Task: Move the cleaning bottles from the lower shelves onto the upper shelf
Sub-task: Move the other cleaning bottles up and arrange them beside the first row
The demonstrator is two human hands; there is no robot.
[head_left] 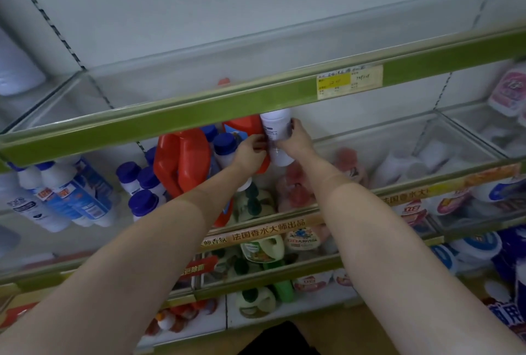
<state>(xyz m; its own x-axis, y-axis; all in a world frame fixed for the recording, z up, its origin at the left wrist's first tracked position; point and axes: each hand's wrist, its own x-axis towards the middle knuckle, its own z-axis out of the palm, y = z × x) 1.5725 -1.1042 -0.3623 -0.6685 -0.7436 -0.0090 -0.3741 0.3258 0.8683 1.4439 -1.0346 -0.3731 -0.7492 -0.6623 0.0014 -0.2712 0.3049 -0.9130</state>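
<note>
Mid-lift: my right hand [296,138] gripped white bottle [277,135]; left hand [250,151] seemingly pinched its side (fingers half hidden). Next: clear green shelf lip [199,115], set on upper shelf [170,81].

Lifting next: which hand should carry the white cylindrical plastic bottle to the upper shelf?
Probably right. The right hand already wraps the white cylindrical plastic bottle, just below the green upper shelf edge; the left hand only touches its side.
</note>
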